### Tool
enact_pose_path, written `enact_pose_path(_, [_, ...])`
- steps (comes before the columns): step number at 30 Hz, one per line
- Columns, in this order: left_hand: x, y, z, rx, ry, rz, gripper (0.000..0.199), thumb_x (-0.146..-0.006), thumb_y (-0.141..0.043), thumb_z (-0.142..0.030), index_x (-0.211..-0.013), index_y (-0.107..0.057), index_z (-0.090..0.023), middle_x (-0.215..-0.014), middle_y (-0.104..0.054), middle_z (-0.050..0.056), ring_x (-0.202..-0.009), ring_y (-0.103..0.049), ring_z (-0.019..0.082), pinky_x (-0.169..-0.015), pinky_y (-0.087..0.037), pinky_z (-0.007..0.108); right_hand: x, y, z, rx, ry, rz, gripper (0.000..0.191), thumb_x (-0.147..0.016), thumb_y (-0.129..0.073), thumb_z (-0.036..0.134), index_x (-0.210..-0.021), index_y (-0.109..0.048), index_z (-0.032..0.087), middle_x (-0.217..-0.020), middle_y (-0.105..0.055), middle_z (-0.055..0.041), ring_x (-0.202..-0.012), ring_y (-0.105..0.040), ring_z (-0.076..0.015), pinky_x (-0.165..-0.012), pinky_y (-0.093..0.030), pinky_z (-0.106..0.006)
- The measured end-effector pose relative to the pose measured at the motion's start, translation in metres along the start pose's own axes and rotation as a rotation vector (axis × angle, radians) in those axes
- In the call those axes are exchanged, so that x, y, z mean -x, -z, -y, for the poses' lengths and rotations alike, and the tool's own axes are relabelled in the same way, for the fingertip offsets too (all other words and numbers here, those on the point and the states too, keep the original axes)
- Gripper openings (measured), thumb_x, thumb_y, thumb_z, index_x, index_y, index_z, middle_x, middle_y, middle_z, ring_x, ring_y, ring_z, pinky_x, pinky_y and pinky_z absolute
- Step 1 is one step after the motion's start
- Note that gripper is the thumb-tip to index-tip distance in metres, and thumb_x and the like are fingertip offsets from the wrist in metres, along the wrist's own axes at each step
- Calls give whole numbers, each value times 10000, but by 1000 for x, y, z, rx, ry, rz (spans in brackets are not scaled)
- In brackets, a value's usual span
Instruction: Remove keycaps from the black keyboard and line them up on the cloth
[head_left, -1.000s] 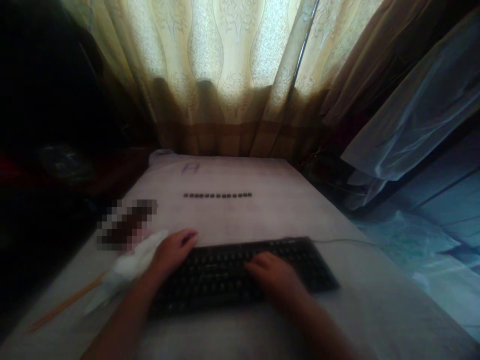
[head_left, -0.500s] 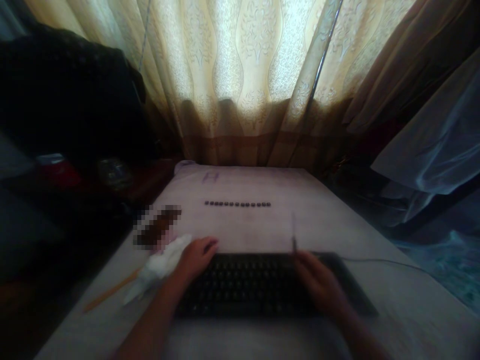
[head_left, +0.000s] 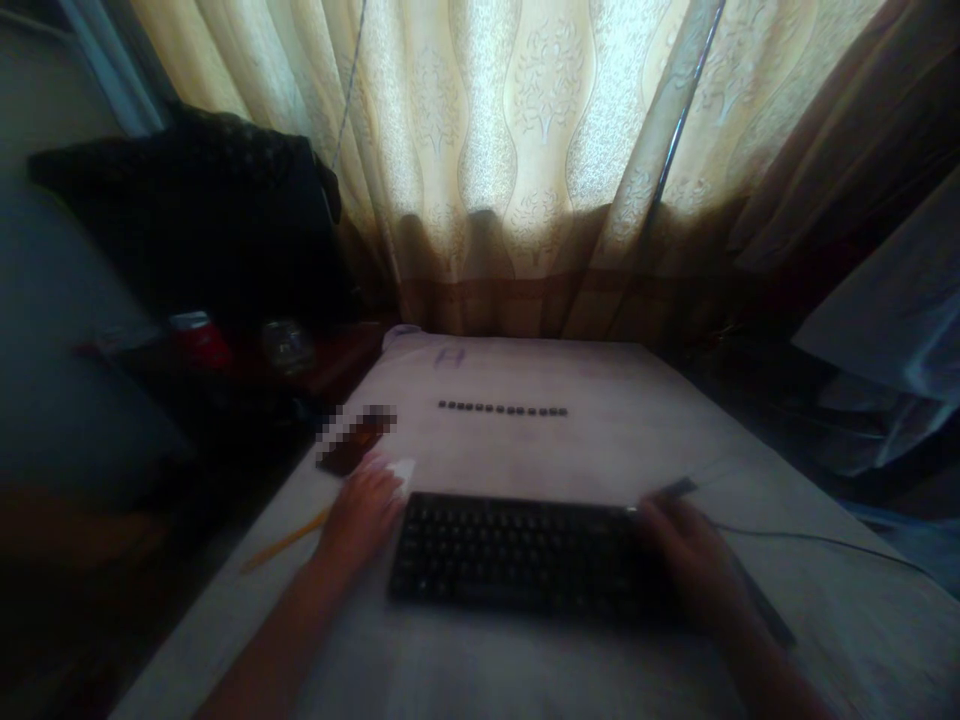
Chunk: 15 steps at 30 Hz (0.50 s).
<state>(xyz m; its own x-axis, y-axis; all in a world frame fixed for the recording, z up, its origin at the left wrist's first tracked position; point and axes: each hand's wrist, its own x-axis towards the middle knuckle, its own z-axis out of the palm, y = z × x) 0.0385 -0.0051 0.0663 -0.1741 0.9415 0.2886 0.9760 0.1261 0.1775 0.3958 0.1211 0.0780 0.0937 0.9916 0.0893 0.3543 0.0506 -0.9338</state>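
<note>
A black keyboard (head_left: 517, 560) lies across the near part of the table, its right end partly hidden by my right hand (head_left: 686, 540). That hand is closed around a slim tool (head_left: 681, 487) with a dark handle and thin shaft, like a small screwdriver, angled up to the right; blur hides its tip. Beside the keyboard's left edge, my left hand (head_left: 364, 510) has its fingers curled over a white cloth (head_left: 403, 470), which shows only in part. Farther back, several small dark keycap-like pieces (head_left: 502, 408) stand in a straight row.
A yellow-orange stick (head_left: 285, 540) lies left of my left wrist. Behind that hand is a pixelated dark object (head_left: 356, 440). The keyboard's cable (head_left: 817, 537) runs off right. A red can (head_left: 201, 340) and a clear jar (head_left: 288, 347) stand left of the table (head_left: 517, 455).
My left hand has moved left onto the white cloth, which is now mostly covered. My right hand has shifted right, and its tool has tilted from upright to rightward. The view has turned slightly left.
</note>
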Motion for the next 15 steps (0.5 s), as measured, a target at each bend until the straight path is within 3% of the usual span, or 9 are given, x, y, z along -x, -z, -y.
enact_pose_path(4, [15, -4, 8, 1, 45, 58, 220, -819, -473, -191, -967, -634, -219, -1067, -654, 73, -1071, -540, 238, -974, -390, 392, -1, 3, -4, -16, 12, 9, 313, -621, -568, 489, -714, -595, 191, -581, -621, -28, -578, -582, -210, -559, -461, -319])
enact_pose_path(9, [23, -5, 3, 23, 63, 88, 294, -853, -371, -142, -977, -632, -197, -972, -660, 79, -984, -574, 219, -906, -431, 355, -1, 7, -5, -53, -17, -27, 330, -622, -585, 483, -746, -613, 178, -638, -634, -39, -603, -578, -207, -573, -455, -315])
enact_pose_path(15, [26, 16, -3, 56, 67, 75, 302, -873, -356, -174, -1030, -613, -199, -1034, -632, 84, -980, -578, 212, -879, -431, 339, 3, 16, 5, -96, -69, -134, 257, -577, -591, 429, -681, -588, 194, -645, -630, -48, -615, -583, -223, -567, -454, -324])
